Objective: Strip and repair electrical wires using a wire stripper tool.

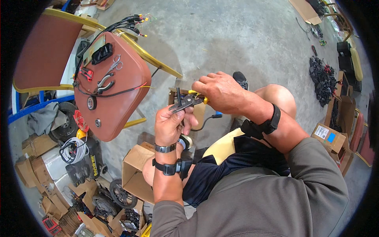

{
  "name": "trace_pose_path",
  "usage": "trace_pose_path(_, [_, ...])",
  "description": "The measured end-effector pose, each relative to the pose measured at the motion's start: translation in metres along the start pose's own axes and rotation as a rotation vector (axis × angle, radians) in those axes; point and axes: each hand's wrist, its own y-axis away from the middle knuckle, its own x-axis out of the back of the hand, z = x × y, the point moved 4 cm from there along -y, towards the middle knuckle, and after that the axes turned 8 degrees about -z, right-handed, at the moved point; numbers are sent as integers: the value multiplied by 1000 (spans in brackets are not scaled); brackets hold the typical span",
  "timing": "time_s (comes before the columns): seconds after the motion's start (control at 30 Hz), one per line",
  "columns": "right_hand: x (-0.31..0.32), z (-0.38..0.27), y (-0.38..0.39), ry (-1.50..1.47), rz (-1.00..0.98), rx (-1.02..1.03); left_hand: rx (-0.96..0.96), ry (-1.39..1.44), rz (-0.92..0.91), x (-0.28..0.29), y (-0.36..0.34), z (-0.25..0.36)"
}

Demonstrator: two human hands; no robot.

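Note:
My right hand point(223, 91) grips the yellow handles of a wire stripper point(188, 101) with flat dark jaws. Those jaws lie across a black cable point(178, 94), whose end stands up above them. Below the jaws, my left hand point(170, 125) is closed around the cable, its thumb close to the tool. From beside the left fingers a thin black lead point(205, 121) runs to a plug with a blue part at its end. Whether this lead and the held cable are one piece is hidden by the hand.
A red-brown chair seat point(128, 69) at the left bears scissors point(115, 63), pliers point(106, 83), a red cutter point(86, 74), a tape roll point(91, 103) and black cables with yellow connectors. An open cardboard box point(136, 168) stands by my left leg. Black cable bundles point(321, 79) lie at right.

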Motion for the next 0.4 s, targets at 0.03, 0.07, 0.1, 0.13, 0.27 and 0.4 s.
trace_pose_path(0.03, [0,0,0,19,-8,0,-11,-61,25,1,1,0])
trace_pose_path(0.07, [0,0,0,34,-4,8,-23,-123,49,1,1,1])
trace_pose_path(0.1, [0,0,0,49,-1,16,-39,-180,70,1,2,1])
trace_pose_path(0.13, [1,1,1,57,-8,7,-47,-225,98,1,2,1])
trace_pose_path(0.27, [0,2,4,80,-49,-44,-106,-400,186,-1,2,0])
trace_pose_path(0.4, [-5,1,5,112,-122,-114,-145,-562,281,-4,3,0])
